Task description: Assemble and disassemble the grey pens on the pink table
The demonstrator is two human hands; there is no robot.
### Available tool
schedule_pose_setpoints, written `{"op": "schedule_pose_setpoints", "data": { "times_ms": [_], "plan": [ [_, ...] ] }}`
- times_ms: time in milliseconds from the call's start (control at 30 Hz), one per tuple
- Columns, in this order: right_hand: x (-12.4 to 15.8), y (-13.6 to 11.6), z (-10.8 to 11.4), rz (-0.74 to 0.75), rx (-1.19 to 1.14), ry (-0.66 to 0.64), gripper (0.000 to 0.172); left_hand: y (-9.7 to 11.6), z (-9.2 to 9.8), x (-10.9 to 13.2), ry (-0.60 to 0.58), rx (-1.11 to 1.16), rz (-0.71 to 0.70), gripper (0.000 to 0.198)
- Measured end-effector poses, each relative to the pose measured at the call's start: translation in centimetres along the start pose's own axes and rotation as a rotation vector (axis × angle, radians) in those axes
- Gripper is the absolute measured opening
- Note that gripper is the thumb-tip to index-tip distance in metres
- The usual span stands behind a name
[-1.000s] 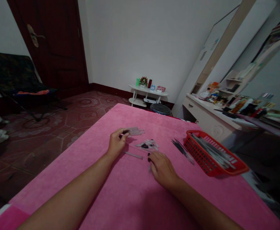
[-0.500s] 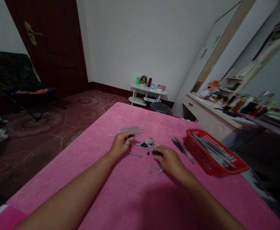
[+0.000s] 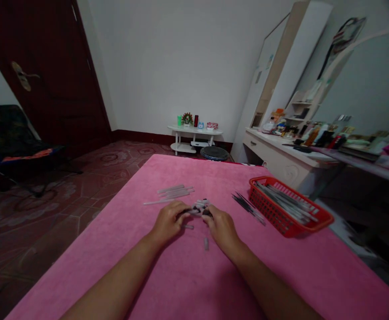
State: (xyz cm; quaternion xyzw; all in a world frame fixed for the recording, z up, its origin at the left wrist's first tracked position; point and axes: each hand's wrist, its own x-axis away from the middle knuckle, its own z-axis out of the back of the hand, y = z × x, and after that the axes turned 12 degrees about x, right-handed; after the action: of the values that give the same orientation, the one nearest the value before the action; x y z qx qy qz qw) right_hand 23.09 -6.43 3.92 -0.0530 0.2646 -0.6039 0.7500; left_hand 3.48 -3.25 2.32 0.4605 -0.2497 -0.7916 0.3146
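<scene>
My left hand [image 3: 168, 223] is closed, thumb against fingers, at the left side of a small pile of white and black pen parts [image 3: 201, 204]. My right hand [image 3: 225, 229] is closed in a pinch at the right side of the pile, with a dark piece at its fingertips. What each hand grips is too small to name. Beyond my left hand lie several translucent pen barrels [image 3: 176, 192]. Another barrel [image 3: 188, 227] is partly hidden by that hand. A short clear pen cap [image 3: 206, 244] rests nearer to me.
Right of my hands lie several thin dark pen refills [image 3: 246, 205]. A red plastic basket [image 3: 281, 218] full of long grey sticks stands beside them on the pink cloth [image 3: 181, 275]. Past the table are a black round stool [image 3: 214, 153] and a cluttered dresser [image 3: 277, 153].
My hands have come closer together, the right moving left toward the pile. The camera view has shifted, so the room and basket sit differently.
</scene>
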Motion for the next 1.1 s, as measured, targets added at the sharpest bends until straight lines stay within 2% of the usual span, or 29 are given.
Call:
{"op": "schedule_pose_setpoints", "data": {
  "times_ms": [167,267,367,600,867,1100],
  "plan": [
    [0.1,0.4,-0.1,-0.164,-0.587,0.004,0.016,0.5,-0.2,0.0,-0.031,-0.018,0.009,0.017],
    [0.1,0.4,-0.1,-0.278,-0.75,0.006,0.022,0.6,-0.2,0.0,-0.039,-0.026,-0.001,0.018],
    [0.2,0.2,0.1,-0.317,-0.871,-0.012,0.028,0.4,-0.3,0.0,-0.035,-0.046,-0.019,0.018],
    [0.4,-0.6,0.5,-0.301,-0.833,0.016,0.025,0.6,-0.3,0.0,-0.035,-0.021,-0.023,0.018],
    [0.5,-0.2,-0.5,-0.22,-0.806,0.0,0.017,1.2,-0.5,0.0,-0.05,-0.002,-0.011,0.018],
    [0.7,0.2,-0.7,-0.077,-0.685,0.045,0.019,1.4,-0.4,0.0,-0.088,-0.009,-0.016,0.019]
  ]
}}
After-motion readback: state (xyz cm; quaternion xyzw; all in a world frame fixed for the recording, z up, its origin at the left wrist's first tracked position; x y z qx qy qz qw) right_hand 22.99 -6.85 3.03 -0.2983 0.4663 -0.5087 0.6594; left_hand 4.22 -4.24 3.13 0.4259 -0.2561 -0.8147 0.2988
